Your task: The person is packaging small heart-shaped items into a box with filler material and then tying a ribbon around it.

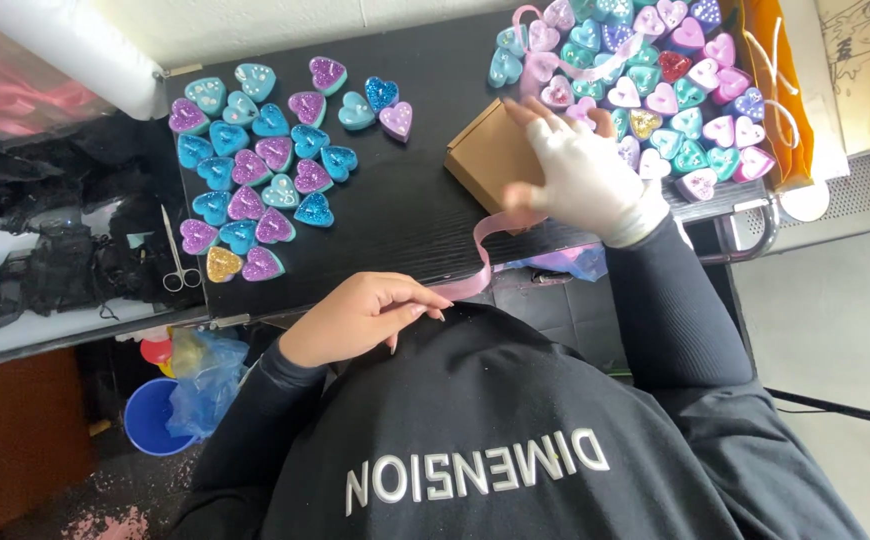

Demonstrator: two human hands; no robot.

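Right hand (580,175), in a white fingerless glove, pinches a pink ribbon (482,255) beside a small brown cardboard box (490,155) on the black table (405,210). Left hand (360,315) holds the ribbon's other end at the table edge. Glittery heart-shaped boxes (255,170) lie at both sides.

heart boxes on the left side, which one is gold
The gold heart box in the bottom row nearest the scissors; every other one there is purple or blue.

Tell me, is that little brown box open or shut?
Shut: the brown box shows flat closed sides, with the gloved right hand resting on it.
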